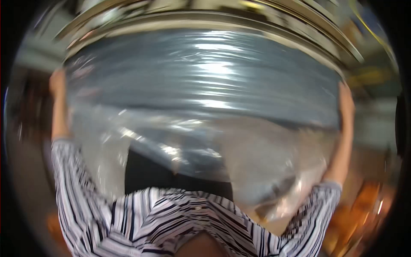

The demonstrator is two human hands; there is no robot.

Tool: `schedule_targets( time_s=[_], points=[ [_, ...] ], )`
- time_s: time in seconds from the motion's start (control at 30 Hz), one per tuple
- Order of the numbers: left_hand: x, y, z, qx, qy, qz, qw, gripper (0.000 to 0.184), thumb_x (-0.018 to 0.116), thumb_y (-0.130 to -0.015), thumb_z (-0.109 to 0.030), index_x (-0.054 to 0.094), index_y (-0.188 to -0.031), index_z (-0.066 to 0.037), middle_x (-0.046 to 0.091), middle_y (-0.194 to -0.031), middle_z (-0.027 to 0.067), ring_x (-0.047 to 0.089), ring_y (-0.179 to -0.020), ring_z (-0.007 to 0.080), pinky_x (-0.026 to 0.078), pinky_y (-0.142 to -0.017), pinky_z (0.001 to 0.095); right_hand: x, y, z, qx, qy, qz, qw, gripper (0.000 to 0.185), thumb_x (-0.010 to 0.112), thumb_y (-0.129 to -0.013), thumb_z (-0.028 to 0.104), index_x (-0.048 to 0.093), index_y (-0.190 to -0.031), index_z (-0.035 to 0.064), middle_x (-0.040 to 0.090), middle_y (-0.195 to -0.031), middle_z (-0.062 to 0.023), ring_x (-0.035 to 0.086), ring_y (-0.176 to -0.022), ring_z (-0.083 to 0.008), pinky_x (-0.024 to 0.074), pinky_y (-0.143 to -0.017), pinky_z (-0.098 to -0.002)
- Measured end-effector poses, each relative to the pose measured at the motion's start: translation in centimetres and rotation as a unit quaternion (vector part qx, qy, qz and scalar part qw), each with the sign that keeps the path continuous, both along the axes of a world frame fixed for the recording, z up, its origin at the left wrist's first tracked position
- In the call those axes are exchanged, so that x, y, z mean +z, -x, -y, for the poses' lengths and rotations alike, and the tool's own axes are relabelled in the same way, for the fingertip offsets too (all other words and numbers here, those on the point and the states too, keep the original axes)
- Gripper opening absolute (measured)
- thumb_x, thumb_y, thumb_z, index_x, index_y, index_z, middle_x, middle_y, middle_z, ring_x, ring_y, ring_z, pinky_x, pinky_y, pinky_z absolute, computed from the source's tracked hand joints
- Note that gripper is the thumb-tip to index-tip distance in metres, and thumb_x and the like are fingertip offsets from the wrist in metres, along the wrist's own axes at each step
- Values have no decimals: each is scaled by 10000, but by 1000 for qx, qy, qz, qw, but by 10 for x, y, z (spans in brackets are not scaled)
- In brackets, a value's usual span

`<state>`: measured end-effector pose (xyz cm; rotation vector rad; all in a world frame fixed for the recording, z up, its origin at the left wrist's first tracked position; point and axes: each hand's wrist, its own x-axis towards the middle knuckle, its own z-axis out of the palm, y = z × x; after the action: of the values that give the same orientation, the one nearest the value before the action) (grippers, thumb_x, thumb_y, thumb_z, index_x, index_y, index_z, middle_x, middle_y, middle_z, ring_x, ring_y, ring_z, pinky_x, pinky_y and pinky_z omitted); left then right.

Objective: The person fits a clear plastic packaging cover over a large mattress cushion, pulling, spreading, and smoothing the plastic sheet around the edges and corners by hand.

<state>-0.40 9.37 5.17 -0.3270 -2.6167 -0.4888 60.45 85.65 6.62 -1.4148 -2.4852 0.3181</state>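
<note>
A wide sheet of clear, shiny plastic film (212, 67) stretches across the view from one hand to the other. Its upper part lies wrinkled over a blue-grey surface, and the lower part hangs loose in folds towards my striped shirt. At the left end, my left hand (58, 83) is closed on the film's edge. My right hand (346, 100) grips the opposite edge, its fingers partly hidden and blurred. Both arms are spread wide. What the blue-grey surface belongs to I cannot make out.
Beyond the film runs a long pale edge (188, 19) with metal rails behind it. Blurred orange objects (361, 210) stand at the lower right. A yellow cord or hose (369, 26) shows at the upper right.
</note>
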Motion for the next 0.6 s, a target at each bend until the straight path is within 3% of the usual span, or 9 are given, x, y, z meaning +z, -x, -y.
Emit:
schedule_targets(
  time_s=[0.03, 0.1, 0.17, 0.23, 0.3, 0.33, 0.4, 0.53, 0.6],
  points=[
    [10, 1, 1, 20, 17, 1, 1000, 337, 498, -864, -313, 651, -978, -35, 644, -961, 175, 594, -869, 310, 441, -759, 380, -7, -10, -20, 22, 66, -54, 996, 501, 367, -950, 380, 453, -1314, 46, 451, -1349, -130, 419, -1245, -248, 299, -1037, -326],
    [-2, 10, -2, -31, -163, 10, 986, 311, 547, -831, -322, 673, -909, -49, 656, -859, 66, 581, -791, 184, 443, -716, 330, -26, -30, -65, 49, 204, -159, 965, 556, 366, -956, 401, 431, -1318, -17, 444, -1356, -121, 399, -1252, -209, 264, -1054, -298],
    [-4, 13, -8, -38, -310, 40, 949, 223, 604, -829, -223, 666, -941, -40, 652, -875, 23, 560, -807, 92, 430, -725, 234, 10, -17, -55, -44, 236, -114, 964, 717, 414, -903, 535, 402, -1325, -45, 433, -1363, -127, 409, -1242, -221, 269, -1042, -290],
    [-2, 9, -12, -84, -396, 54, 913, 250, 619, -831, -233, 639, -966, -23, 651, -878, 21, 536, -759, 73, 415, -679, 212, 5, -28, -109, -20, 126, -97, 987, 604, 420, -930, 461, 471, -1279, -30, 490, -1302, -151, 457, -1191, -252, 320, -1005, -312],
    [-34, 19, -22, -109, -401, 77, 906, 234, 620, -843, -218, 617, -974, -24, 659, -873, 29, 533, -718, 72, 410, -640, 200, -2, -12, -86, 19, -181, 16, 983, 495, 429, -944, 381, 518, -1213, -24, 531, -1219, -166, 492, -1123, -279, 355, -962, -335],
    [-40, 23, -26, -82, -384, 108, 913, 208, 619, -849, -202, 607, -967, -31, 664, -869, 33, 533, -693, 66, 407, -613, 191, 9, 5, -51, 37, -331, 74, 940, 442, 433, -951, 342, 541, -1180, -21, 551, -1178, -174, 510, -1088, -293, 372, -941, -347],
    [-15, 23, -33, -128, -414, 214, 876, 158, 628, -815, -168, 634, -895, -32, 639, -749, 29, 525, -597, 87, 401, -529, 224, 32, 80, 12, 186, -339, -122, 914, 302, 429, -960, 208, 553, -1116, -19, 566, -1076, -166, 524, -1014, -296, 396, -897, -360],
    [-10, -6, -54, -140, -502, 204, 829, 76, 605, -817, -86, 624, -877, -42, 614, -704, 9, 466, -505, 59, 351, -433, 194, 56, 194, 219, 289, 79, -259, 918, 322, 426, -958, 294, 570, -1128, 61, 583, -1092, -95, 580, -919, -169, 451, -815, -308],
    [-16, -8, -63, -151, -538, 188, 808, 74, 588, -850, -104, 599, -896, -46, 614, -710, 22, 477, -505, 61, 361, -423, 193, 54, 239, 295, 343, 282, -299, 845, 314, 456, -942, 300, 573, -1108, 60, 590, -1107, -90, 604, -924, -174, 458, -809, -289]
  ],
)
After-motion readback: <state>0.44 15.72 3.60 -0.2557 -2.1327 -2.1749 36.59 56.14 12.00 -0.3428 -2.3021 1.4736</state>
